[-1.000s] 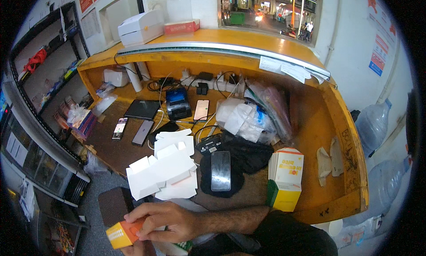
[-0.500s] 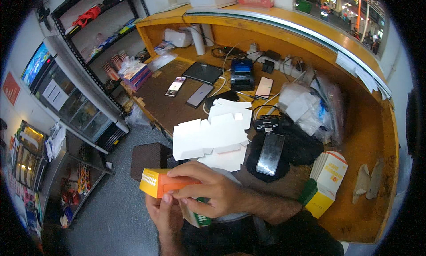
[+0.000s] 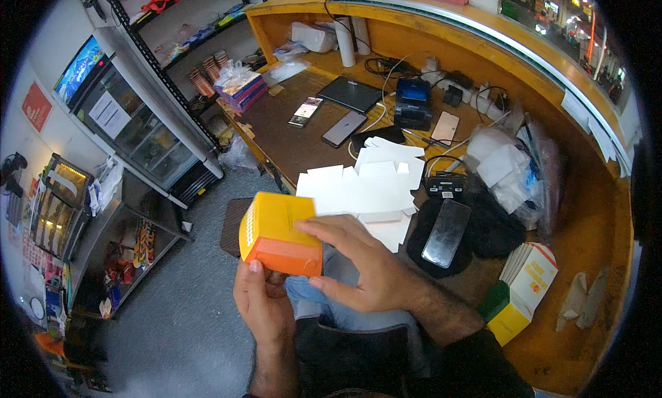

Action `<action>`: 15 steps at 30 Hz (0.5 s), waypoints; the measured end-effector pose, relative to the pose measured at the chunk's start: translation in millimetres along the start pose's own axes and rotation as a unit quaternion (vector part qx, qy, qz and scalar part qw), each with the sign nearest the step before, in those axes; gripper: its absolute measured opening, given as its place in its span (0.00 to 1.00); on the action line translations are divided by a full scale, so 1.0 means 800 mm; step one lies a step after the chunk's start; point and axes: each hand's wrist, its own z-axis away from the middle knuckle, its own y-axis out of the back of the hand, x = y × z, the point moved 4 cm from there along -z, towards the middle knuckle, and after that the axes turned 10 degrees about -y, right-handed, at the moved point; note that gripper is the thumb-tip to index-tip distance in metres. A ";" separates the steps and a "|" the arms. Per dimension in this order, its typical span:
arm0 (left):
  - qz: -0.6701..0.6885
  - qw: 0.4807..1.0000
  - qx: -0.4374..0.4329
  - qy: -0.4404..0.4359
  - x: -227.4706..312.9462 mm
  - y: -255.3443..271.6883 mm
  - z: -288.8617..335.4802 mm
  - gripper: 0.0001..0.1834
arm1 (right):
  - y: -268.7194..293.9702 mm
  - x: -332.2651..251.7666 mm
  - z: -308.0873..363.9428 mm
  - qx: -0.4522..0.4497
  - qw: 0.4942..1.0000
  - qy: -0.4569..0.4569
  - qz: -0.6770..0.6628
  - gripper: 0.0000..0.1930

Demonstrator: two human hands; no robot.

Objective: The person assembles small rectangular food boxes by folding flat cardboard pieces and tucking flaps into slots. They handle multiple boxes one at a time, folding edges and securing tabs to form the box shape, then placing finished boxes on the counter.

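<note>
- Turned since the earlier frame, the yellow-and-orange carton (image 3: 281, 219) now shows a broad yellow face above its orange one; the right hand (image 3: 369, 263), laid over it then, has drawn back to its right end.
- Left hand (image 3: 265, 301): gripping the carton from below, thumb on the orange face's lower left corner.
- Right hand: fingers and thumb spread, fingertips at the yellow face's right edge, thumb by the lower corner; whether they press, I cannot tell.
- Carton from the left hand: about 12 o'clock, raised off the desk. From the right hand: 10 o'clock. Its long axis seems to run from 9 toward 4, right end slightly lower. The left hand carries it; the right is nearer that free end.
- Carton: thin, smooth card with crisp folds, white pattern at its left end.
- At 2 o'clock: matte white card sheets (image 3: 358, 191), flat, tabbed, overlapping.
- At 3: a glossy dark phone (image 3: 447, 232) on soft black cloth (image 3: 493, 232).
- Toward 4: layered yellow-and-white cartons (image 3: 527, 287).
- At 9: a brown, textured stool (image 3: 233, 225), partly hidden.
</note>
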 end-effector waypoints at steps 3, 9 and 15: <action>0.000 1.000 0.010 0.002 0.003 0.005 -0.007 0.24 | -0.003 -0.001 -0.002 0.018 0.996 0.022 0.082 0.37; -0.029 0.999 -0.015 -0.021 -0.001 0.002 -0.007 0.23 | -0.020 0.002 0.002 0.043 0.990 0.031 0.133 0.32; 0.008 0.992 -0.111 0.053 -0.002 -0.015 0.001 0.32 | -0.016 0.013 0.003 0.071 0.996 -0.053 0.028 0.23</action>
